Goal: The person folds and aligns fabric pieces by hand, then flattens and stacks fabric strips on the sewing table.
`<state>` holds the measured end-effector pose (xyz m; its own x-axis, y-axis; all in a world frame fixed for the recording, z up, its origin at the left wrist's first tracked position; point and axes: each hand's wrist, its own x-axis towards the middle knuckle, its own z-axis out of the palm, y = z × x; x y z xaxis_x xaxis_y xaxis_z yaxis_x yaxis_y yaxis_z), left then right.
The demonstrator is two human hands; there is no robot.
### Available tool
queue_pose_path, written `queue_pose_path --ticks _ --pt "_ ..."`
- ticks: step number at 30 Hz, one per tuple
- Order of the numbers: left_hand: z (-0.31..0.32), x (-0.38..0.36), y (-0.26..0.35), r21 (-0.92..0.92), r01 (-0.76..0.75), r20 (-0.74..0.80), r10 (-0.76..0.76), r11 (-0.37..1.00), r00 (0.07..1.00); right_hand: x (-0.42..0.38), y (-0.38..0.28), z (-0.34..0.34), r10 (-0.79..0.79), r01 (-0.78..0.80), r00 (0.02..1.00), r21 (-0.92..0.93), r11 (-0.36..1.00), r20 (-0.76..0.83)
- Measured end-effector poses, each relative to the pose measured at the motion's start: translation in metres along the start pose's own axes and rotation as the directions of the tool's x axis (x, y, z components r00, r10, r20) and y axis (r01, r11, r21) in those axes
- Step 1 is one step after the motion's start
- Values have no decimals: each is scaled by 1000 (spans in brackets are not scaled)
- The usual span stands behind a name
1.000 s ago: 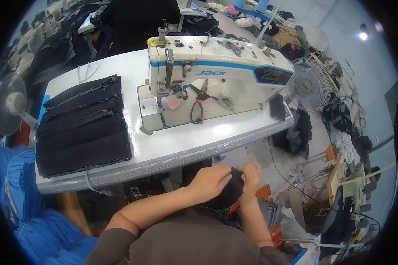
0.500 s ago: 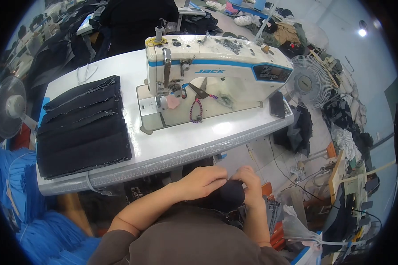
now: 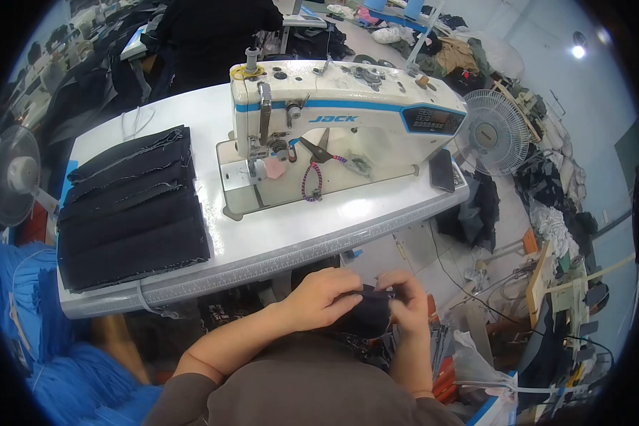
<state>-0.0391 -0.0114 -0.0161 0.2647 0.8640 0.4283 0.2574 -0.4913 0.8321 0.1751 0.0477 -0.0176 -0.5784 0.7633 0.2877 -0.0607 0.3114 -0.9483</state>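
Observation:
A dark piece of fabric [image 3: 371, 312] is stretched between my two hands, over my lap and in front of the table's edge. My left hand [image 3: 329, 298] pinches its upper left edge between thumb and fingers. On the other side, my right hand [image 3: 405, 298] grips the upper right edge, fingers curled. The lower part of the cloth blends into dark material on my lap. Beyond my hands stands a white and blue sewing machine [image 3: 348, 103]. Scissors [image 3: 314, 165] with striped wrapped handles lie open on its bed.
Folded dark fabric pieces [image 3: 131, 220] are stacked on the left of the white table [image 3: 277, 231]. A phone [image 3: 441, 172] lies at its right end. Fans [image 3: 488, 133] stand at both sides. Blue fabric bundles [image 3: 85, 376] hang at lower left. Another person in black [image 3: 213, 42] sits beyond the table.
My hands have spread slightly apart and turned, so the fabric's upper edge now shows between them. The view has shifted very slightly.

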Motion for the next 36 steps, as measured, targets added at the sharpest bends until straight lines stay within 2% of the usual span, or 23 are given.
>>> queue_pose_path --ticks 2,3,4,5,6,9,11,12,14,16,19,23,24,25,26,27,29,30,31,33,34,35,36 --pt "-1 0 2 -8 -3 -28 3 1000 1000 3 -9 -1 78 -69 997 305 950 -14" --pt "-1 -1 2 -8 -1 -29 1 1000 1000 6 -17 0 79 -71 997 306 949 -13" --pt "-1 -1 3 -10 2 -26 -2 1000 1000 9 -27 1 64 -68 996 71 995 59" --pt "0 0 3 -11 3 -22 -3 1000 1000 12 -34 2 65 -43 989 -167 985 130" --pt "-1 0 2 -12 2 -17 -2 1000 1000 14 -36 5 55 10 979 -318 948 196" --pt "-5 -1 -1 -33 -8 31 9 999 999 6 -25 0 128 -13 958 -404 915 258" --pt "-9 -1 -3 -284 152 168 -107 947 980 7 -26 5 67 18 968 -332 943 243" --pt "-9 -2 -5 -283 154 169 -109 947 980 6 -24 6 100 -37 968 -261 965 232" --pt "-9 0 -8 -459 256 189 -189 851 964 6 -24 6 129 -88 967 -189 978 219" --pt "-12 2 -1 -394 220 138 -180 892 974 6 -24 6 173 -156 969 -106 982 174" --pt "-11 4 2 -306 166 76 -149 937 986 4 -22 9 200 -188 972 -102 977 121" --pt "-7 4 -6 -202 73 76 -59 977 995 7 -24 9 218 -189 965 -187 964 145" --pt "-5 4 -7 -200 73 77 -59 977 995 9 -25 12 153 -91 969 -294 952 196" --pt "-3 4 -7 -123 42 85 -32 992 996 10 -25 13 95 11 963 -390 921 253" --pt "-1 4 -8 -45 10 97 -6 999 995 11 -19 10 71 55 955 -411 910 286" --pt "0 5 -7 -46 12 101 -7 999 995 11 -22 6 72 52 956 -410 911 283" --pt "1 5 -8 -327 144 155 -97 934 983 12 -33 -1 166 -69 946 -326 943 279" --pt "2 5 -15 -400 168 159 -112 901 981 11 -40 -8 176 -93 944 -288 953 280" --pt "-2 5 -22 -506 284 254 -174 814 952 8 -39 -16 70 -20 965 -195 981 254" --pt "0 -1 -46 -554 342 293 -206 759 934 -4 -42 -30 1 -3 995 24 1000 97" --pt "-3 -6 -62 -449 354 376 -186 820 908 -8 -41 -39 7 -9 995 24 1000 95" --pt "-3 -14 -74 -453 359 382 -186 816 905 -12 -37 -49 -61 61 998 1 998 19" --pt "-4 -20 -83 -379 438 470 -239 815 850 -17 -34 -55 -129 127 990 -27 991 -59"
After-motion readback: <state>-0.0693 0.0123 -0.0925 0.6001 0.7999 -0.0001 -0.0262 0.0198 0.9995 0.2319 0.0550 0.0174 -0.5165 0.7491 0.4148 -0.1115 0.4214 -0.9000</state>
